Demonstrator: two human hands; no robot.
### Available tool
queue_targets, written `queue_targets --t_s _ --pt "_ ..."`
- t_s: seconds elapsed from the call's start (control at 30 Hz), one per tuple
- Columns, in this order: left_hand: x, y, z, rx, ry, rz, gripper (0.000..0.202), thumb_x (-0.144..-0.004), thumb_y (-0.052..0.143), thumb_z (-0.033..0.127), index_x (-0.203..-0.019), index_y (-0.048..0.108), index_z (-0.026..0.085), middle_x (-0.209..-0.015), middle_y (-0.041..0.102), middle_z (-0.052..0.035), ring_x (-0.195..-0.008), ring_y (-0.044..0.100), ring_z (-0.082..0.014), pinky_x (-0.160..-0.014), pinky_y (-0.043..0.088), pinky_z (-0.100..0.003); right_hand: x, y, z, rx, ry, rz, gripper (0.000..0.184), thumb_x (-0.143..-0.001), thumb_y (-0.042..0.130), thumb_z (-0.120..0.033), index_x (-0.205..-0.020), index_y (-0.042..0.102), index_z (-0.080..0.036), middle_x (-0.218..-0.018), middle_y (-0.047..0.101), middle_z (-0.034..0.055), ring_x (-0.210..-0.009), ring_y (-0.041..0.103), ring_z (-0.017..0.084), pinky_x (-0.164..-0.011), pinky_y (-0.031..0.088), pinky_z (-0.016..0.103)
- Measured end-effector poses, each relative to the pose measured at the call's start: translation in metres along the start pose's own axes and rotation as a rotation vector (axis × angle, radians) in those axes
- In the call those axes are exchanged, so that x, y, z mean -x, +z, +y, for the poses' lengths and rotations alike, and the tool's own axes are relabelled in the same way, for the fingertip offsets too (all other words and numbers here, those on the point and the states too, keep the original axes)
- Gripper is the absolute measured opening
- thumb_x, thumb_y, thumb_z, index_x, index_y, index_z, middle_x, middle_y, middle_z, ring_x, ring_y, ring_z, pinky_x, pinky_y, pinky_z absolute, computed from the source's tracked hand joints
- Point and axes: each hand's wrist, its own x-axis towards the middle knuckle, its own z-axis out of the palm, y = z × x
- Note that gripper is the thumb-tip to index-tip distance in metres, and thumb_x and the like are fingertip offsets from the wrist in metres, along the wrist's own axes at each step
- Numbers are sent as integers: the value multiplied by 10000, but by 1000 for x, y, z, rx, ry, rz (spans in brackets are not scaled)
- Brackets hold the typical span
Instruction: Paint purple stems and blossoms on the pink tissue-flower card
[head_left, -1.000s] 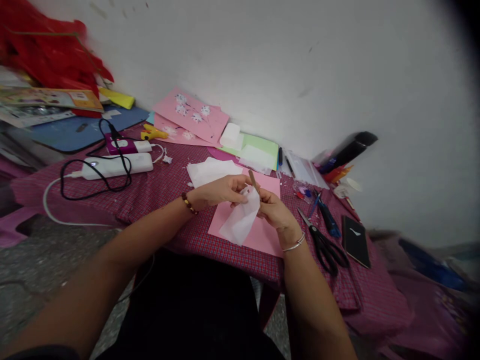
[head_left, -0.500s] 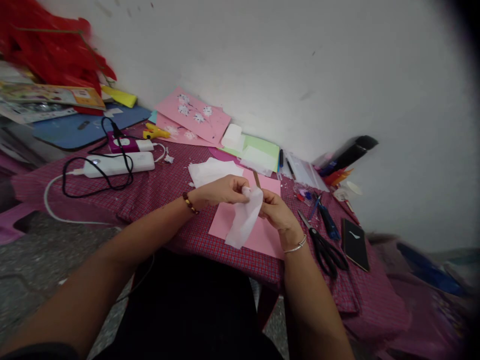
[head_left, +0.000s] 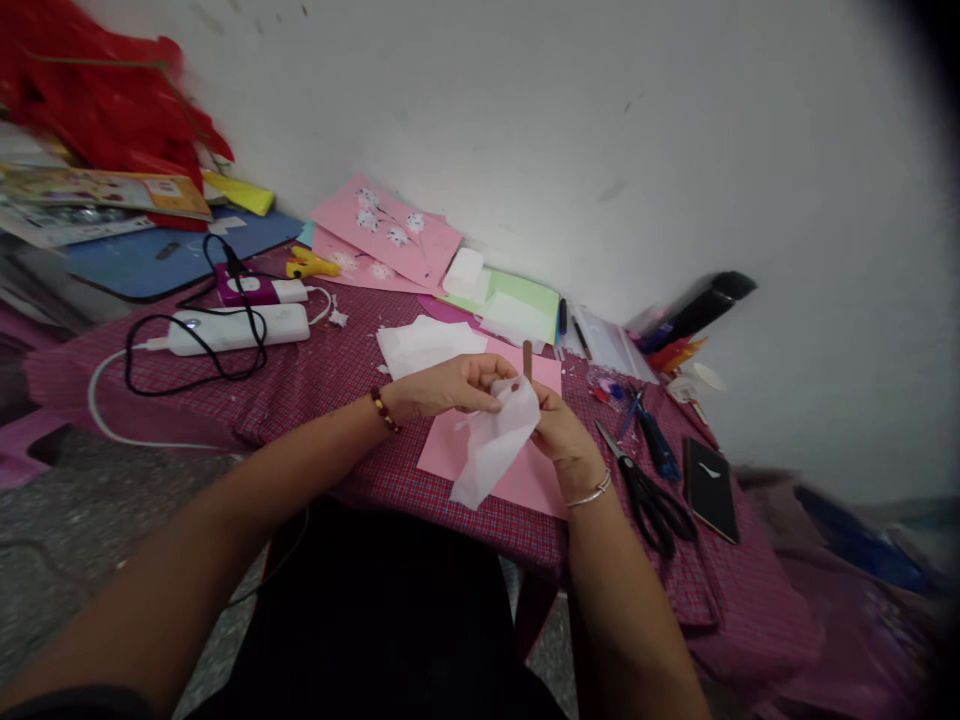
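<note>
A thin white sheet of tissue paper hangs between my two hands over a pink sheet of paper. My left hand is closed, pinching the tissue's upper left edge between thumb and fingers. At the other side, my right hand is closed on the tissue, its fingertips partly hidden behind it. A narrow flat brown stick rises upright from behind the tissue, by the right fingers; its lower end is covered. More white tissue sheets lie just beyond my left hand.
Black-handled scissors, a blue-and-black tool and a black notebook lie at the right. Pink cards with white flowers rest against the wall. A white power strip with tangled cables occupies the left.
The brown stick has turned from leaning left to nearly upright and shifted slightly right. The tissue has moved a little right and spread wider. Both hands keep hold.
</note>
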Motion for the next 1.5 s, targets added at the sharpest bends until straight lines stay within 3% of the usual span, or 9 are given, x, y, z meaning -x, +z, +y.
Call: queue_targets --t_s 0.17,0.4,0.57,0.73,0.93,1.13,1.27,1.5 --pt "2 -2 -2 -64 16 -67 349 -725 666 122 -1055 559 156 -794 582 16 -620 484 -57 -552 342 -177 1 2 2 -124 19 -118 127 -678 711 -203 -731 598 -175 -489 384 -98 -393 221 27 -405 216 184" --pt "7 3 6 -76 -28 -79 374 -668 607 67 -1033 566 140 -710 513 39 -532 366 -44 -472 254 -186 3 11 -4 -160 28 -159 176 -652 720 -262 -723 585 -175 -493 374 -96 -385 224 26 -398 197 187" --pt "3 1 4 -109 56 -3 424 -646 556 40 -1057 548 142 -742 538 33 -529 415 -41 -472 307 -175 1 12 -6 -145 3 -73 267 -667 757 -307 -845 595 -190 -518 394 -101 -389 187 23 -393 150 192" --pt "-1 -1 -1 -170 84 36 429 -668 540 38 -1082 528 148 -705 537 50 -527 444 -43 -491 333 -173 -2 11 -2 -77 25 60 307 -644 783 -344 -789 564 -187 -498 390 -100 -392 201 30 -387 141 200" --pt "0 2 0 -170 88 39 420 -683 557 42 -1089 510 139 -753 551 37 -549 443 -45 -496 331 -183 1 11 -3 -121 20 -4 155 -692 669 -227 -747 527 -193 -437 300 -123 -364 174 29 -375 163 181" --pt "2 3 3 -137 102 -10 403 -667 535 28 -1050 500 150 -754 541 48 -548 433 -42 -507 339 -190 3 11 -6 -148 5 -66 152 -683 647 -233 -797 558 -189 -482 344 -112 -371 174 24 -382 163 185" --pt "1 5 3 -184 93 37 433 -639 510 20 -1053 510 146 -761 542 41 -557 452 -46 -500 367 -186 1 14 -8 -124 -13 1 240 -692 713 -322 -823 556 -196 -500 352 -109 -380 189 26 -387 158 195" --pt "0 8 4 -162 65 73 360 -686 565 52 -1027 496 147 -712 553 47 -553 505 -56 -509 400 -184 0 10 -6 -135 -25 109 284 -676 748 -326 -765 503 -212 -473 323 -118 -376 169 32 -379 144 203"
